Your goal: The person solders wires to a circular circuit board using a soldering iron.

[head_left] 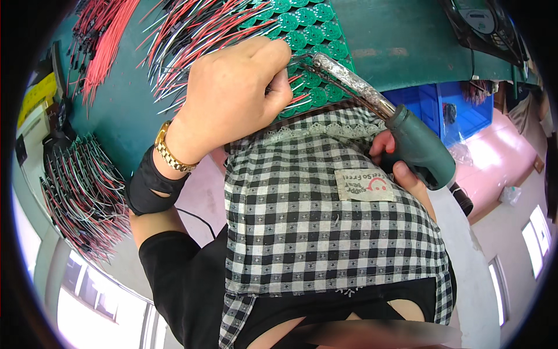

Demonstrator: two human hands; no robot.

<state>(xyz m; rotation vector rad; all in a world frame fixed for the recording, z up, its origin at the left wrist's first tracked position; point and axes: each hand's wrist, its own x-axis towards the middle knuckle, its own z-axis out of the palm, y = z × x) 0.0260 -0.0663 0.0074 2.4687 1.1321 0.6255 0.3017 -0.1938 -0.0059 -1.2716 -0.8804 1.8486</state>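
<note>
My right hand [407, 174] is wrapped around the dark green handle of a soldering iron [352, 82], partly hidden behind it. The iron's scorched metal barrel slants up and left over a panel of round green circuit boards [314, 36]. My left hand [238, 87] is closed in a pinch at the panel's left side, close to the iron's tip. A thin dark wire [296, 60] seems to come from its fingertips, though the grip itself is mostly hidden. Red, black and white wires [197, 35] fan out leftward from the panel, some passing beneath my left hand.
Bundles of red wires [110, 52] lie on the green tabletop [401, 46] at far left. Another wire bunch [87, 195] hangs near the table's left edge. A dark device [482, 23] stands at back right, above blue bins [421, 113]. A checkered apron [314, 232] covers my lap.
</note>
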